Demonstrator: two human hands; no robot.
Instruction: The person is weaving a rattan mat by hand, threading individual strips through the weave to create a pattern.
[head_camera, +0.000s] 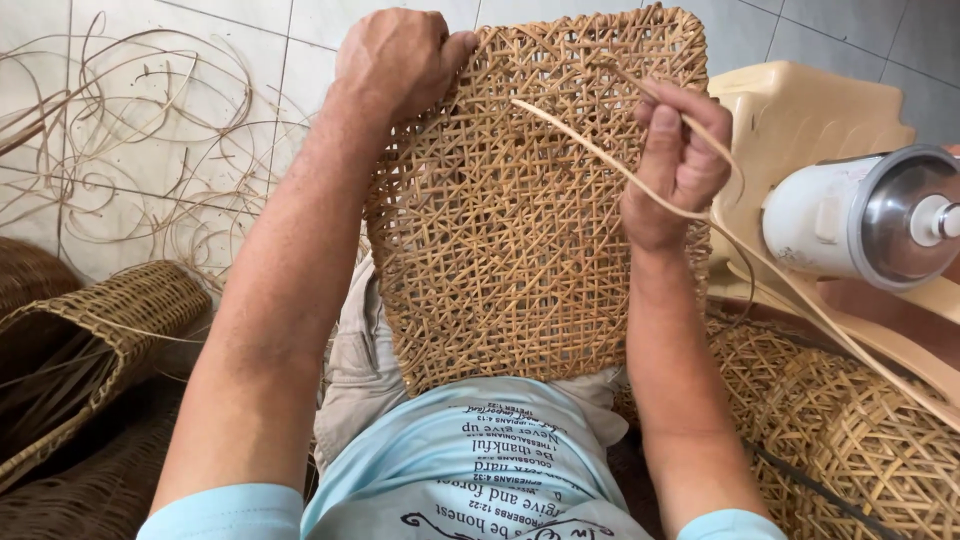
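- While I watched through the head camera, a woven cane panel (520, 220) stood propped on the person's lap, its open lattice facing up and its far edge reaching toward the tiled floor (200, 40).
- I saw the left hand (395, 60) clamped over the panel's far left corner, fingers curled round the rim, thumb lying on the weave.
- I saw the right hand (678, 150) at the panel's right edge, closed tight in a fist on a thin cane strip (600, 155).
- That strip ran from the panel's upper middle, slanted across the weave into the fist, then trailed out past the panel's right side, down toward the lower right.
- Right of the panel sat a cream plastic chair (800, 110), and on it lay a white canister with a shiny metal end (870, 215), well apart from the right hand.
- Below the panel's right side lay another woven cane piece (860, 440), partly under the trailing strip.
- Left of the panel, loose cane strands (130, 150) curled over the floor, and a woven basket (100, 340) lay tipped nearer the person's left elbow.
- Against the panel's near edge I saw the person's light blue shirt (470, 470).
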